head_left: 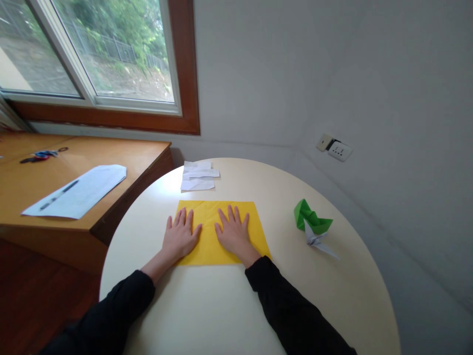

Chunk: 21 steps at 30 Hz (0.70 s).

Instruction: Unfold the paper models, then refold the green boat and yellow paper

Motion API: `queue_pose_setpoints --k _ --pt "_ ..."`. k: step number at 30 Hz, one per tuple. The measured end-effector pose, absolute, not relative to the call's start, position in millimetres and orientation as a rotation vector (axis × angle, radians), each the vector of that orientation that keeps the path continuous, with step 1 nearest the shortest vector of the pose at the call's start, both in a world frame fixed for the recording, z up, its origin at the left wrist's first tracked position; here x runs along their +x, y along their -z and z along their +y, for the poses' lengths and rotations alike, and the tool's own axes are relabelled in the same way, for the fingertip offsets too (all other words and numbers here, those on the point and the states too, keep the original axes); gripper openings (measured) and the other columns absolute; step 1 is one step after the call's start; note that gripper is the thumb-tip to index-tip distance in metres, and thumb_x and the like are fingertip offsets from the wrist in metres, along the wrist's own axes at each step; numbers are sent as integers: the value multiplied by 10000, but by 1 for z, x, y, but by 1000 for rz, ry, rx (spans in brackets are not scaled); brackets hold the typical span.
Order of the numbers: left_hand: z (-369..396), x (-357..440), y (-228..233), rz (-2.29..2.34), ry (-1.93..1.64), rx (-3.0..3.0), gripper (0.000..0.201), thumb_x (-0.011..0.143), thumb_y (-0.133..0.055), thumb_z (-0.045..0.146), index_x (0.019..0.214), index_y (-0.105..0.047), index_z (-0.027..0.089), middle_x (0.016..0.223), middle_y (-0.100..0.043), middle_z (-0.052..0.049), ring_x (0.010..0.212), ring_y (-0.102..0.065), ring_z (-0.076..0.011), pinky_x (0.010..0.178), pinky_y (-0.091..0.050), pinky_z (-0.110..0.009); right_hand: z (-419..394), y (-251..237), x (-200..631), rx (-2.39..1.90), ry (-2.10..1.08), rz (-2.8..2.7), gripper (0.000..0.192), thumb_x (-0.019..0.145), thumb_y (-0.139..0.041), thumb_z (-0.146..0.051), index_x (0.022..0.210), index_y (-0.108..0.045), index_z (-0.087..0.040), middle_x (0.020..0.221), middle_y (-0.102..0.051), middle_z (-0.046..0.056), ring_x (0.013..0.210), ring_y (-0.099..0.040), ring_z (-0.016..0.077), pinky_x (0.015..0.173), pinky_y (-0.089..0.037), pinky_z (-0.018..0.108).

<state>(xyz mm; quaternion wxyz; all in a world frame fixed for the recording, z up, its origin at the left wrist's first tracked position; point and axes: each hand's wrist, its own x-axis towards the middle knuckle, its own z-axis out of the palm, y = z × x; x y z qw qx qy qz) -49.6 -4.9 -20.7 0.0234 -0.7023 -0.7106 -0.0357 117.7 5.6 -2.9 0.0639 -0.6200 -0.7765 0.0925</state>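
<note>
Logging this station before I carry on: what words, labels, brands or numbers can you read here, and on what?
No text can be read anywhere.
Yellow paper under the left hand and right hand: blank.
White folded papers: no print visible.
White sheet on the wooden desk: marks too blurred to read.
Wall socket: only small dots, no lettering legible.

A round cream table is seen. A yellow paper sheet lies flat on it near the middle. White paper pieces are stacked at the far edge. A green folded paper figure and a white folded paper figure, touching each other, are placed to the right.
</note>
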Motion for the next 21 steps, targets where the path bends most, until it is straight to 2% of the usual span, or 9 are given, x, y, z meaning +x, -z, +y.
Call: queue_pose_setpoints --k 4,9,16,19,21 --pt "-5 -61 16 -2227 64 -2153 652 902 -215 482 1418 -270 88 1487 -237 -158 1374 -212 -265 1097 -157 -478 -17 -3 120 -1600 -307 -2535 549 907 -278 -520 1416 -263 -314 1528 -152 81 1402 -52 279 1064 56 572" --pt "-6 -72 12 -2205 58 -2182 654 897 -203 463 1418 -263 73 1488 -234 -153 1373 -216 -258 1099 -151 -480 -47 -8 134 -1369 -407 -2694 526 904 -277 -553 1400 -268 -381 1530 -156 22 1404 -74 249 1089 24 533" --pt "-13 -83 19 -2230 55 -2124 644 893 -198 450 1411 -290 80 1480 -259 -150 1372 -214 -279 1102 -100 -515 -38 -3 161 -1622 -389 -2570 500 917 -266 -534 1394 -286 -383 1524 -171 44 1405 -83 240 1095 4 515" --pt "-15 -92 22 -2212 72 -2075 626 892 -222 414 1406 -300 64 1495 -210 -160 1380 -174 -295 1106 -89 -506 -26 -2 159 -1615 -372 -2573 502 914 -279 -535 1392 -290 -383 1522 -178 53 1404 -85 250 1093 -3 514" --pt "-15 -101 22 -2156 95 -2102 590 897 -234 374 1417 -286 99 1511 -163 -139 1388 -132 -296 1108 -90 -500 -19 -2 152 -1571 -378 -2601 505 913 -277 -538 1394 -283 -385 1524 -173 53 1404 -79 249 1092 0 513"
